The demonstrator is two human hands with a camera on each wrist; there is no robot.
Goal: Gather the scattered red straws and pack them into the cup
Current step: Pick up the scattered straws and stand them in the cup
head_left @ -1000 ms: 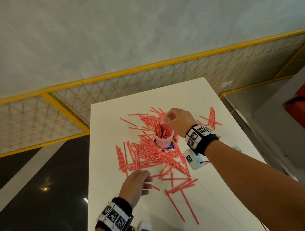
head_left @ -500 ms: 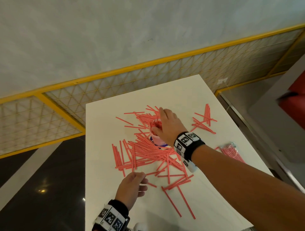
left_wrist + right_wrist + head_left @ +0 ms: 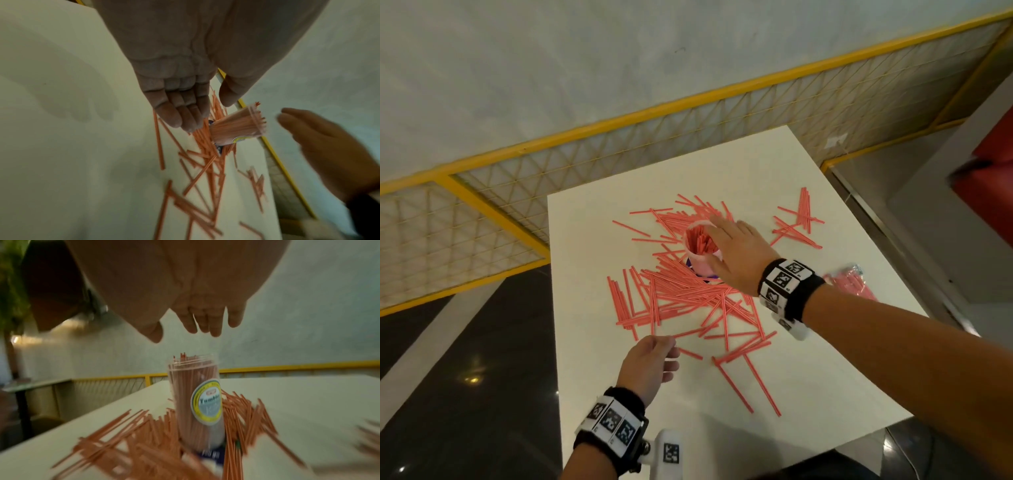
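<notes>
A clear cup [image 3: 701, 266] packed with red straws stands upright mid-table on the white table [image 3: 808, 383]. Its label shows in the right wrist view [image 3: 206, 402], and it also appears in the left wrist view [image 3: 236, 128]. Many red straws [image 3: 681, 294] lie scattered around its base and toward me [image 3: 205, 162] [image 3: 133, 434]. My right hand [image 3: 726, 243] hovers just right of and above the rim with fingers straight and empty [image 3: 185, 331]. My left hand [image 3: 667, 353] hangs near the table's front left, relaxed and empty [image 3: 205, 112], just short of the pile.
A smaller bunch of straws [image 3: 799, 219] lies at the far right. A clear packet of straws [image 3: 854, 284] sits by the table's right edge. A yellow-framed mesh railing [image 3: 619, 150] runs behind the table. Dark floor lies to the left, a red seat [image 3: 993, 192] to the right.
My right hand went from a fist above the cup to flat over its mouth, then drew back to the cup's right with fingers spread. My left hand has barely moved.
</notes>
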